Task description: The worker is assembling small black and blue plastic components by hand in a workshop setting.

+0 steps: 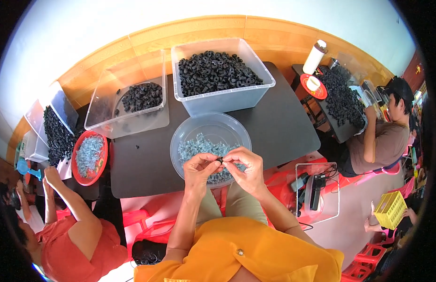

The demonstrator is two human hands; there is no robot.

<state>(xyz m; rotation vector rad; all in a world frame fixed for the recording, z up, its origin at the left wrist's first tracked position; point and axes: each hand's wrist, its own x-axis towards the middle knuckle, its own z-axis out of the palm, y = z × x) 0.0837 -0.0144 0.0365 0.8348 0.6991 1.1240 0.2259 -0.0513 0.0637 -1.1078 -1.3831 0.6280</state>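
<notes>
My left hand and my right hand meet in front of me, thumbs and forefingers closed on one small black plastic part. Its details are too small to make out. Beneath them, near the table's front edge, a round clear basin holds many small silvery-blue pieces that look like springs. Behind the basin stands a large clear bin, filled with black ring-like parts. To its left, another clear bin contains a smaller pile of black parts.
My dark table carries the bins. At left, a co-worker in red sits by a red basin of similar silvery pieces. At right, another in brown works beside a black heap. A clear box with cables stands below.
</notes>
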